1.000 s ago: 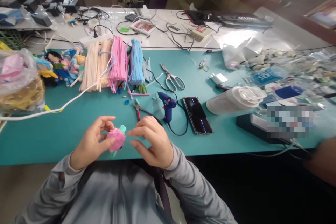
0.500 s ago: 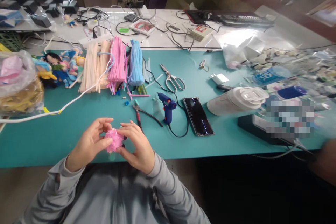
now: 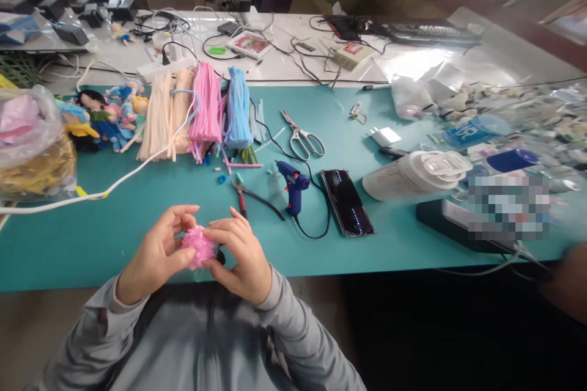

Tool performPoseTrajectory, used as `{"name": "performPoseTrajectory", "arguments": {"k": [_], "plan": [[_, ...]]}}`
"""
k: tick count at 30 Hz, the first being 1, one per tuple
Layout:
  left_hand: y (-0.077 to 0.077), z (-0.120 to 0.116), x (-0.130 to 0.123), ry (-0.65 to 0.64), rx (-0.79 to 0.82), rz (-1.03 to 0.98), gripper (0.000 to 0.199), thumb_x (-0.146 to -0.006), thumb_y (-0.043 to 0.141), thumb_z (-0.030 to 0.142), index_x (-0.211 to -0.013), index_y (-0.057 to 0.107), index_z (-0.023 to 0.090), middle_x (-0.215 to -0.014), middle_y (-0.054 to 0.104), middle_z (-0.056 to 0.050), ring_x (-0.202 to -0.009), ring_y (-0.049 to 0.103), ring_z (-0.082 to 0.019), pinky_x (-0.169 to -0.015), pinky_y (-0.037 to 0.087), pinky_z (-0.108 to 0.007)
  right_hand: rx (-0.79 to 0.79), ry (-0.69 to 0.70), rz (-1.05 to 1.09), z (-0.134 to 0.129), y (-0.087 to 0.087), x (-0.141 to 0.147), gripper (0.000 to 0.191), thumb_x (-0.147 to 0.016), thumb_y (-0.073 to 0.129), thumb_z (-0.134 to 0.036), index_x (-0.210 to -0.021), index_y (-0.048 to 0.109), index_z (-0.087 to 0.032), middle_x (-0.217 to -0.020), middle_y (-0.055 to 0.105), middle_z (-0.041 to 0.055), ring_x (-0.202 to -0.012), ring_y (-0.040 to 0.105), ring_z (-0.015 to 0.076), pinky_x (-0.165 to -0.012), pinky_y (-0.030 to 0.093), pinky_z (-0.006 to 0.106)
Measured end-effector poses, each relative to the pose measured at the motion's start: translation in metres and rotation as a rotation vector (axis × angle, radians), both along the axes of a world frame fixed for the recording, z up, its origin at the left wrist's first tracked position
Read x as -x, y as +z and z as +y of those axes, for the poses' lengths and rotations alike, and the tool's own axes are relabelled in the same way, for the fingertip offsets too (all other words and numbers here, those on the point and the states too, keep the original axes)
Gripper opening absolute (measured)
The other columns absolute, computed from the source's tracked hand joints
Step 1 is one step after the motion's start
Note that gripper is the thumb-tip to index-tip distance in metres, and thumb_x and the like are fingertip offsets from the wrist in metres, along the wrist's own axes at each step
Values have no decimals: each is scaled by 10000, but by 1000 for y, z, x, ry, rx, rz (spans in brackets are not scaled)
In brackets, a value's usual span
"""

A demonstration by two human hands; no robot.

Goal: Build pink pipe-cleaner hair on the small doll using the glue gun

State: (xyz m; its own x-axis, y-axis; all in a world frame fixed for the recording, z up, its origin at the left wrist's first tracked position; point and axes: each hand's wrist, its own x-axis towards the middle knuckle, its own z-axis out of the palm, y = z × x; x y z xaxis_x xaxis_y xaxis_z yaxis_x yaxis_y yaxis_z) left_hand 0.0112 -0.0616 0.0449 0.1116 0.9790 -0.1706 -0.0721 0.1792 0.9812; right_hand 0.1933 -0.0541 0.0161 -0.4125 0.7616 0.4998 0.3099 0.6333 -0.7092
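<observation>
- Pink, fluffy piece point(image 3: 199, 248): located above the front edge of the teal worktop point(image 3: 114, 238), left of that edge's middle, between both hands.
- Left hand point(image 3: 156, 253): grasps the piece from its left side, thumb laid along the near face, fingers curled behind.
- Right hand point(image 3: 241, 256): grasps the right side between thumb and bent fingertips. A dark detail point(image 3: 221, 255) shows beside the thumb; it appears to belong to the piece, but the fingers hide too much to confirm this.
- Caution, dropping: the piece is small and lies close to the front edge. If both grips slacken together, it may fall off the worktop toward the lap.
- Caution, crushing: the tufts look soft. Excess thumb pressure could flatten them or pull strands loose.
- Caution, pliers point(image 3: 242, 201): these lie just beyond the right hand, one red handle aimed at the front edge. A forward sweep of the knuckles could knock them.
- Caution, glue gun point(image 3: 294, 198): it sits right of the pliers, nozzle toward the far left corner. Whether it is hot cannot be judged; if so, a careless reach risks a burn.
- Caution, black cord point(image 3: 328, 208): it loops between glue gun and phone point(image 3: 347, 201). A snagged sleeve could drag the gun toward the front edge.
</observation>
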Motion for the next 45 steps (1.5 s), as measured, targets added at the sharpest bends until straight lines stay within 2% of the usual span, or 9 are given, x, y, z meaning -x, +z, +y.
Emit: {"name": "performPoseTrajectory", "arguments": {"k": [6, 10, 17, 37, 45], "plan": [[4, 0, -2, 12, 38, 4, 472, -641, 667, 116, -1100, 594, 201, -877, 577, -20, -841, 592, -167, -714, 519, -275, -43, -17, -11, 0, 0, 0, 277, -883, 561, -301, -1141, 575, -203, -987, 694, 75, -957, 663, 202, -1092, 375, 519], [2, 1, 0, -6, 40, -42, 438, -676, 690, 188, -1105, 605, 194, -896, 595, -39, -866, 599, -191, -699, 513, -285, -22, -30, -8, -1, 1, -3, 289, -880, 550, -302, -1153, 579, -212, -996, 689, 71, -953, 661, 201, -1097, 371, 523], [0, 3, 0, -15, 10, -55, 411, -691, 697, 214, -1093, 616, 182, -867, 604, -42, -852, 600, -200, -774, 515, -338, -3, -38, -20, -3, 4, -4, 289, -876, 546, -304, -1149, 586, -221, -976, 691, 66, -951, 664, 208, -1093, 373, 529], [-4, 2, 1, -37, -5, -79, 434, -703, 674, 168, -1130, 598, 191, -891, 586, -37, -854, 571, -183, -731, 496, -295, -69, -45, -26, -2, 7, -3, 257, -876, 549, -255, -1126, 574, -203, -980, 699, 64, -933, 667, 193, -1094, 370, 505], [-3, 1, 1, -47, 13, -111, 446, -706, 690, 166, -1140, 597, 207, -917, 580, -30, -875, 566, -173, -713, 493, -264, -70, -49, -22, -1, 5, -4, 264, -891, 530, -297, -1137, 572, -212, -979, 701, 62, -923, 670, 190, -1093, 384, 488]]}}
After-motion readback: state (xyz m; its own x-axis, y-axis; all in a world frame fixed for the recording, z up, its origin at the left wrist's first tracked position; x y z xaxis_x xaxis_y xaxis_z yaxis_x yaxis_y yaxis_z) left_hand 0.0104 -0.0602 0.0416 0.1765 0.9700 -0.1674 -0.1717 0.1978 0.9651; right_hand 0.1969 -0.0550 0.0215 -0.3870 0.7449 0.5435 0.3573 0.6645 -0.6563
